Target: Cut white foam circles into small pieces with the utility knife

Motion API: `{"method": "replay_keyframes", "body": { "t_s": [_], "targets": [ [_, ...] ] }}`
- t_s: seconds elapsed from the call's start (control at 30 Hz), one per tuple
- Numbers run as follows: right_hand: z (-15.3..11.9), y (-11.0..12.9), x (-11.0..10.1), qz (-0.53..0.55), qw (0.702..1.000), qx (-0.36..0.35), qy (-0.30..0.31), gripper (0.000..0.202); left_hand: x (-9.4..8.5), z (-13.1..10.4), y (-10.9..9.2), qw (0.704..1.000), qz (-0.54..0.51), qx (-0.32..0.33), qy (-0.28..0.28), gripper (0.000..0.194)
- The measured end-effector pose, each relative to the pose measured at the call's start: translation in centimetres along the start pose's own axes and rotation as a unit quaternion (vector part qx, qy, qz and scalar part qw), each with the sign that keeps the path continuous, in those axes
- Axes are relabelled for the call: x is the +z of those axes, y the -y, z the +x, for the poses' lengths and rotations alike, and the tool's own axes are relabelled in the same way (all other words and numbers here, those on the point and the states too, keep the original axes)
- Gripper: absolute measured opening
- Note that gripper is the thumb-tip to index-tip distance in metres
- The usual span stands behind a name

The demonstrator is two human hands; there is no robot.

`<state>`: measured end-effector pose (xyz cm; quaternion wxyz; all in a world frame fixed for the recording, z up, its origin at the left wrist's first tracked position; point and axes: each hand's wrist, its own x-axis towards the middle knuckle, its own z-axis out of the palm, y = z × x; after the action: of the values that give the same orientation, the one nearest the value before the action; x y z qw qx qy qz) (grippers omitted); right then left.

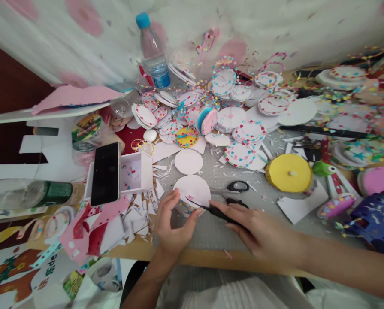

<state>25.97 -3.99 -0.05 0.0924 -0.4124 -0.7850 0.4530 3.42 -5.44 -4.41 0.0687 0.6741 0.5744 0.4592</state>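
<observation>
My left hand pinches the white paper disc at the table's near edge; my right hand presses a black tool, fingers flat. Many trimmed discs lie finished behind; this one looks undecorated.

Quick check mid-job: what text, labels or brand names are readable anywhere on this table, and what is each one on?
None can be read for sure.
Water bottle blue label: print too blurred.
Round lid on the container by the phone: colourful print, unreadable.
Green-labelled bottle lying at left: no legible text.
Paper strip at lower left: a few cut-off letters, not legible.
</observation>
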Motion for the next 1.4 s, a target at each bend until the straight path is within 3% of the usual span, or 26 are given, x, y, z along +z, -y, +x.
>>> {"method": "replay_keyframes", "body": {
  "t_s": [0.33,0.57,0.73,0.97,1.4],
  "targets": [
    [1.0,1.5,-1.0,0.009,1.0,0.001,0.016,0.053,0.0,0.3,0.8,0.999,-0.024,-0.043,0.002,0.046],
    [-0.2,2.6,-2.0,0.03,0.999,0.016,-0.003,0.05,-0.4,0.3,0.1,0.998,-0.002,0.038,0.053,0.053],
    [-1.1,2.0,-1.7,0.017,0.999,0.025,-0.008,0.052,-0.4,0.2,-0.3,0.994,-0.008,0.094,0.054,0.053],
    [0.1,1.7,-0.8,-0.041,0.998,0.028,0.03,0.057,-0.4,-0.4,0.9,0.999,-0.035,-0.001,0.016,0.051],
    [0.4,-0.1,0.1,0.033,0.999,-0.013,-0.002,0.056,0.1,0.0,0.4,0.999,-0.029,-0.001,0.02,0.051]
  ]
}}
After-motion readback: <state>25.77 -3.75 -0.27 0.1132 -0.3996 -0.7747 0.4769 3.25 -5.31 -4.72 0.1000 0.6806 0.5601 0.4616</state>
